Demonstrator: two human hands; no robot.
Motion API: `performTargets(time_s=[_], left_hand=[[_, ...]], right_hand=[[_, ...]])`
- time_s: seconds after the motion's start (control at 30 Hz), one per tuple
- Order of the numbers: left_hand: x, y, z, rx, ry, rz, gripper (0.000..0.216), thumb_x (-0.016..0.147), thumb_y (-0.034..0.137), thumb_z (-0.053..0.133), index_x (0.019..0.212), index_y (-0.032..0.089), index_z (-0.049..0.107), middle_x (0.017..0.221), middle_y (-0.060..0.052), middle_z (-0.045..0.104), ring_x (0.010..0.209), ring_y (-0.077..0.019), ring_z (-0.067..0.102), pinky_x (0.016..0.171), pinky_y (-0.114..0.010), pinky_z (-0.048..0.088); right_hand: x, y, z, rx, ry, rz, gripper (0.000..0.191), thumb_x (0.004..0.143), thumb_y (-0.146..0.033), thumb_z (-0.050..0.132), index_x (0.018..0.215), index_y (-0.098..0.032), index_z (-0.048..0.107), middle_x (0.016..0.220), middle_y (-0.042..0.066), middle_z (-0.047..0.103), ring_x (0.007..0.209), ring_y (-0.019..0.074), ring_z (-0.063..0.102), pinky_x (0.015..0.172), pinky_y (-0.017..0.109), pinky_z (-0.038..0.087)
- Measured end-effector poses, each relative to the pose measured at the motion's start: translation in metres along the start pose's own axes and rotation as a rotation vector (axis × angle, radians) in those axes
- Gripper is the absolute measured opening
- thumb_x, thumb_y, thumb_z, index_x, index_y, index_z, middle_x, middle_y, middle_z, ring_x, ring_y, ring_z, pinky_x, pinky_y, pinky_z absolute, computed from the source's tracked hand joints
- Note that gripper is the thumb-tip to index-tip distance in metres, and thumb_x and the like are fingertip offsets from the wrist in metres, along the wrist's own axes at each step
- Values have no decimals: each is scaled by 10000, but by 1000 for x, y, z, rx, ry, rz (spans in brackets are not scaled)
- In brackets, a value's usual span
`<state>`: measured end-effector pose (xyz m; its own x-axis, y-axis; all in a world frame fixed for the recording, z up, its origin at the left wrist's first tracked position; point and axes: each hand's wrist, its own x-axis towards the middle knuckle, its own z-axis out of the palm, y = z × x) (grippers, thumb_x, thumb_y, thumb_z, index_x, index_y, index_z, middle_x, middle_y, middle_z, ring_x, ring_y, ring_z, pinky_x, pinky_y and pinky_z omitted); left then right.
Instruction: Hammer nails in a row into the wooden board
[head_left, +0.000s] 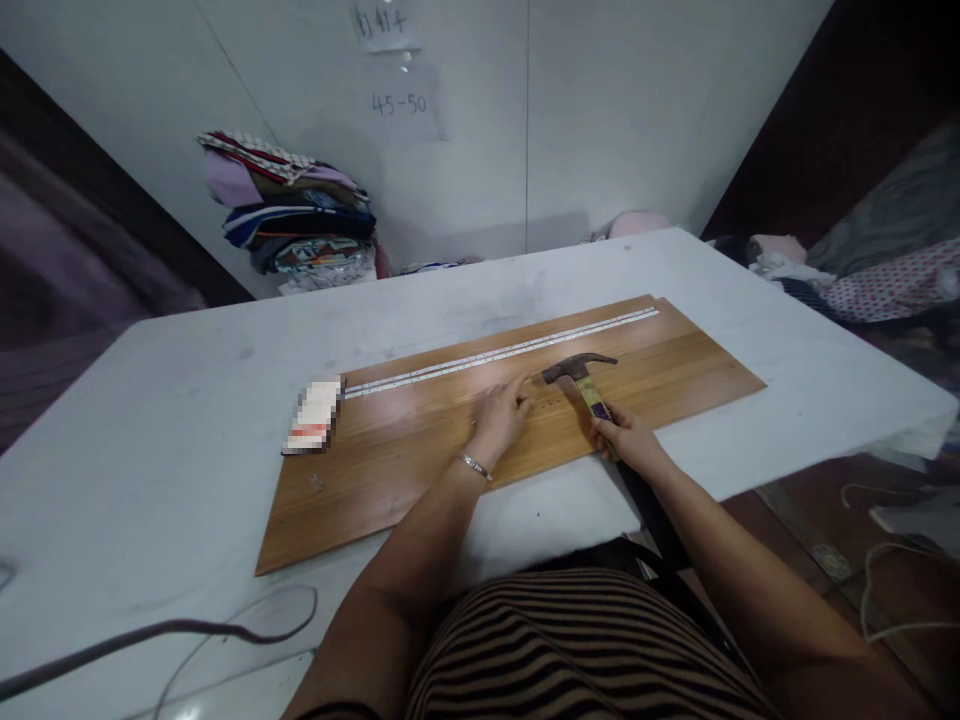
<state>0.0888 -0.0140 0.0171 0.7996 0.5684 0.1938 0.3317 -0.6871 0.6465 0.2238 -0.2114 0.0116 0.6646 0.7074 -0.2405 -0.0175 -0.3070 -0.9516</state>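
Hammer (577, 368) — one — gripped by right hand (626, 435); left hand (501, 412) pinching fingertips on one board (420, 440).

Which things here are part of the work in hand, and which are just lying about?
In use:
left hand, fingertips on the wooden board
right hand gripping the hammer, its head over the board
metal strip along the board's far edge

Lying about:
small box at the board's left end
folded clothes pile by the wall
cable on the table
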Motion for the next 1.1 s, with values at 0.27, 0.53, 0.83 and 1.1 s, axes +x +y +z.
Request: performTargets(time_s=[0.27,0.53,0.83,1.1], left_hand=[[1,-4,5,28,-43,-3,492,863,210,617,1348,262,553,972,-48,740,990,-207,637,980,-369,427],[1,-4,4,81,-37,11,475,873,212,593,1344,257,555,983,-60,730,1024,-221,619,995,-382,416],[0,4,4,188,-92,92,487,882,177,561,1363,251,538,978,-73,724,965,-227,620,965,-384,413],[-4,3,5,41,-87,53,548,838,180,643,1366,258,518,1003,-39,738,986,-208,633,952,-373,429]], right_hand=[[-2,-4,1,-18,2,-27,200,720,-401,632,795,-230,559,534,-42,559,435,133,493,426,258,399],[-2,-3,1,12,-6,-18,217,715,-401,631,826,-230,558,551,-48,563,429,134,494,410,265,412],[0,-1,2,32,8,-8,246,695,-409,637,838,-225,558,569,-57,564,418,120,485,388,248,394],[0,-2,2,13,5,1,268,696,-416,630,879,-229,572,545,-62,547,414,125,479,391,254,395]])
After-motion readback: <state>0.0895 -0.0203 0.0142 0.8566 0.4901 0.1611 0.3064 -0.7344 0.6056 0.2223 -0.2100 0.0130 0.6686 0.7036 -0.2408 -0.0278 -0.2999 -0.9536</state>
